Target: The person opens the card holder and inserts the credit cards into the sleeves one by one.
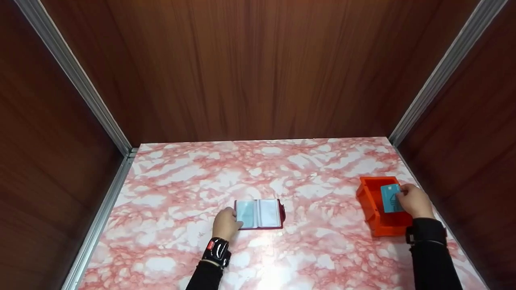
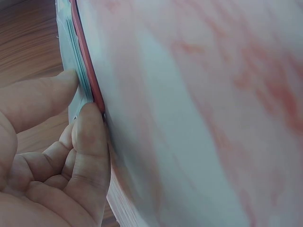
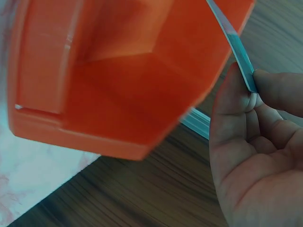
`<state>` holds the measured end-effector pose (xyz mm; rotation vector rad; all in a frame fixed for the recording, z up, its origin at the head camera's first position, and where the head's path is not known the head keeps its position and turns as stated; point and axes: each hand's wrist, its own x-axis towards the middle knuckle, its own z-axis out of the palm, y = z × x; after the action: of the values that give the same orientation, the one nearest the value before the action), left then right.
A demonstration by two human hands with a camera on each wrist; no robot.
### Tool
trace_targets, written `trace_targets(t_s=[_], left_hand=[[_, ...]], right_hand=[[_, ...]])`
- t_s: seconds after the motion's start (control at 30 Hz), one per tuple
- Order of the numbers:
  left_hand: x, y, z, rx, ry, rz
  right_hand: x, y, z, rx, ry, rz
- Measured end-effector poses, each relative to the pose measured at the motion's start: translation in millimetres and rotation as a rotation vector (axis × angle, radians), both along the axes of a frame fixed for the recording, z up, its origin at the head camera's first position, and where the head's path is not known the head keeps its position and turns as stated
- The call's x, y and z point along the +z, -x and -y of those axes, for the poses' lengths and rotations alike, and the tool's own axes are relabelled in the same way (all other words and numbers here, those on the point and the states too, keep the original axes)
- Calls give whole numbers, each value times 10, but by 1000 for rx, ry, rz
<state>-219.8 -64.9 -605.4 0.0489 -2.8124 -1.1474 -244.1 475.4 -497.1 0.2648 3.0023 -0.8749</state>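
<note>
An opened card holder (image 1: 269, 213) with clear sleeves and a dark red cover lies flat on the table. A light blue card shows through its left sleeve. My left hand (image 1: 225, 222) pinches the holder's left edge between thumb and index finger; in the left wrist view the stacked sleeves and red cover (image 2: 87, 56) sit at those fingertips. My right hand (image 1: 417, 200) pinches a blue card (image 1: 389, 197) by its right edge, over the orange bin (image 1: 373, 219). The right wrist view shows this card (image 3: 241, 54) nearly edge-on, above the bin's open inside.
The table (image 1: 169, 241) has a red and white marbled top. Brown wood-grain panels (image 1: 250, 72) stand behind it and at both sides, joined by grey metal rails (image 1: 443, 64). The bin stands near the right panel.
</note>
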Motion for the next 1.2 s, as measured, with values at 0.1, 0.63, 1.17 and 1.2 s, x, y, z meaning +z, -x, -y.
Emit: trace_targets(t_s=[0.1,0.63,1.17,1.2], left_hand=[[0,0,4,2,-5,-4],[23,1,4,0,5,25],[16,-6,-1,2,-14,17],[14,-10,2,-3,-11,7]], right_hand=[[56,7,9,-6,7,-12],[269,93,435,-49,45,-283],[256,197,942,58,87,-372],[241,206,974,65,91,-366]])
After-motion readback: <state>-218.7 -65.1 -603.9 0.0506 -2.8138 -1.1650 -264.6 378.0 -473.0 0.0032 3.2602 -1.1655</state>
